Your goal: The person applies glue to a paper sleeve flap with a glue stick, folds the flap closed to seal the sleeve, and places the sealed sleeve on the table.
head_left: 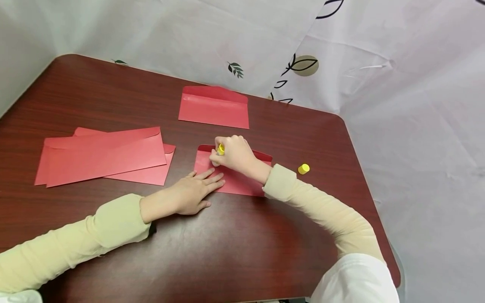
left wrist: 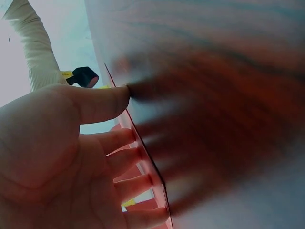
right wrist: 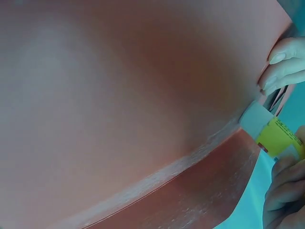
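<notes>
A red envelope [head_left: 242, 183] lies on the table with its flap opened away from me. My right hand [head_left: 238, 153] grips a yellow glue stick [head_left: 221, 149], its tip down at the envelope's upper left. In the right wrist view the white end of the glue stick [right wrist: 279, 138] touches the red paper by the flap fold, where a whitish glue streak [right wrist: 162, 176] runs along the edge. With fingers spread, my left hand [head_left: 195, 191] rests on the envelope's lower left edge. The left wrist view shows its fingertips [left wrist: 128, 136] against the paper's edge.
A yellow cap [head_left: 304, 168] stands on the table to the right. Behind the work lies another red envelope [head_left: 214, 111] with its flap up. Several red envelopes [head_left: 106, 155] overlap in a pile at the left. White patterned cloth [head_left: 189, 38] hangs behind the table.
</notes>
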